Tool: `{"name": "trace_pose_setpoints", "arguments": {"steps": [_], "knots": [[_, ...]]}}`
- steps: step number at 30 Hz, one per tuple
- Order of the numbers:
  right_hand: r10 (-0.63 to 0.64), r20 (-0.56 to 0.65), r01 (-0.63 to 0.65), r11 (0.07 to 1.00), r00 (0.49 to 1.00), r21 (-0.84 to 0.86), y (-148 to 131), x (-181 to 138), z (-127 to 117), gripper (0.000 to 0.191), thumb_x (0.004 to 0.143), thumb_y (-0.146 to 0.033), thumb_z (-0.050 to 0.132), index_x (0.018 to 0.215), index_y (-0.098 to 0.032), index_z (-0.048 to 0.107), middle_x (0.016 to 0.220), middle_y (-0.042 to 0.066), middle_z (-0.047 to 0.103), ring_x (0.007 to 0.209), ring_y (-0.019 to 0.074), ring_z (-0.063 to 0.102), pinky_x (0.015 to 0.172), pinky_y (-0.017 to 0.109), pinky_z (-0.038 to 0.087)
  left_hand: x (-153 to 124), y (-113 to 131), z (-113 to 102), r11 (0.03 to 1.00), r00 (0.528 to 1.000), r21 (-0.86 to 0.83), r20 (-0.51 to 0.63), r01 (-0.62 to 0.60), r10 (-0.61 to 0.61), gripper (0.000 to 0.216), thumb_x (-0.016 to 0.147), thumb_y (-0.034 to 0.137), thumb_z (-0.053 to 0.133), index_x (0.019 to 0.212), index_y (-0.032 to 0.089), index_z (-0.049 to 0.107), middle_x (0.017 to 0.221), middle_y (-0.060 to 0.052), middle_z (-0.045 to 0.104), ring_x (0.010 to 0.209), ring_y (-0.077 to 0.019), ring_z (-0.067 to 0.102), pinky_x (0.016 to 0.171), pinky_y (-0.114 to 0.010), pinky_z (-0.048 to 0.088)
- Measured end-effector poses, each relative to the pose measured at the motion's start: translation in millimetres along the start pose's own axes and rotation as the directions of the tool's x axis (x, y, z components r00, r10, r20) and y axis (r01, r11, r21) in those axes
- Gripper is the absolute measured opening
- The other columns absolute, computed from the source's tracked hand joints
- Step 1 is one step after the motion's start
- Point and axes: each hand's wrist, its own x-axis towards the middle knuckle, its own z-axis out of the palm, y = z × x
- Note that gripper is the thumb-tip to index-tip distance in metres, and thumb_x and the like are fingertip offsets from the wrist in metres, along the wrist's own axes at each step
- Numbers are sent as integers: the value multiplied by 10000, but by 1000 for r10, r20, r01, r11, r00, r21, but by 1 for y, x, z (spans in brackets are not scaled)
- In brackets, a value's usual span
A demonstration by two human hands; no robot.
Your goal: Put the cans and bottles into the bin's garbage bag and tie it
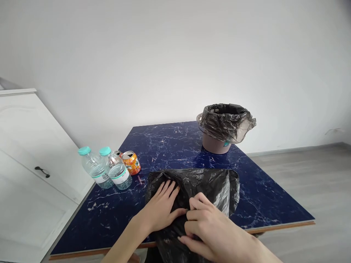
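Note:
A black plastic bag [211, 184] lies spread near the front edge of the table, part of it hanging over the edge. My left hand [164, 206] rests flat on the bag's left part, fingers spread and pointing away from me. Beside it, my right hand [204, 224] has its fingers curled together on the bag's plastic, pinching a fold of it. The fingertips of my right hand are partly hidden. Left of the bag stand two clear plastic bottles [120, 175] with turquoise caps and an orange drink can [131, 163]. Another can is mostly hidden behind the nearer bottle.
A pinkish trash bin [215, 144], lined with a dark bag [225, 122] folded over its rim, stands at the back right of the blue marbled table [170, 142]. A white cabinet [30, 164] is to the left. Behind the table rises a pale wall [164, 65].

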Motion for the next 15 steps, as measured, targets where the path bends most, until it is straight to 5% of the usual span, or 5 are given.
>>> {"name": "trace_pose_setpoints", "arguments": {"steps": [7, 10, 15], "knots": [[24, -423, -31, 999, 906, -10, -9, -5, -23, 218, 1059, -153, 563, 850, -193, 608, 714, -13, 613, 699, 159, 436, 807, 356, 368, 19, -1, 10, 999, 989, -50, -146, -5, -3, 617, 1071, 614, 421, 1509, 190, 519, 1588, -172, 532, 1525, -365, 431, 1254, -618, 329], [-18, -471, 14, 1000, 882, -12, -15, -13, -33, 104, 1039, -104, 570, 1014, -178, 638, 761, 2, 658, 681, 160, 439, 784, 358, 382, 26, -4, 14, 999, 980, -31, -196, 11, -17, 535, 1080, 532, 450, 1491, 202, 538, 1537, -166, 576, 1469, -361, 492, 1233, -626, 355], [-124, -420, 121, 992, 899, -34, -24, -26, -41, 147, 1028, -88, 581, 936, -193, 626, 632, -28, 594, 613, 145, 425, 722, 342, 411, 51, -16, 8, 997, 961, -49, -274, -52, 37, 378, 1054, 316, 455, 1348, 224, 674, 1521, -146, 605, 1413, -354, 550, 1243, -619, 350]]}}
